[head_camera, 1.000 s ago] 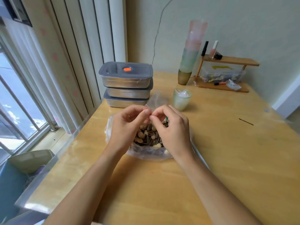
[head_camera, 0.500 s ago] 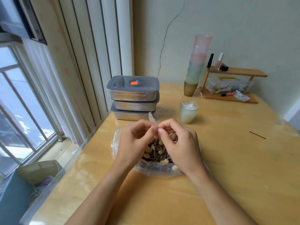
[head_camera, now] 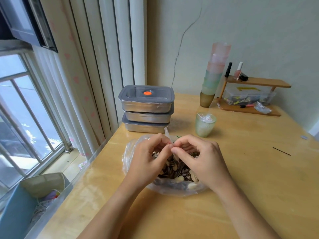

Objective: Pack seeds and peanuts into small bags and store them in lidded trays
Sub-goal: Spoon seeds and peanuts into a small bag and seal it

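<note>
Both the left hand (head_camera: 146,158) and right hand (head_camera: 204,163) still pinch the small bag (head_camera: 167,135), its tip now risen, probably being rubbed open, nothing filled yet.

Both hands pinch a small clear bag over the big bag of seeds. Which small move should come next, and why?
Probably pull the fingertips apart to open the small bag. The left hand and right hand both pinch it; it looks flat and empty, above the big bag of seeds and peanuts.
</note>
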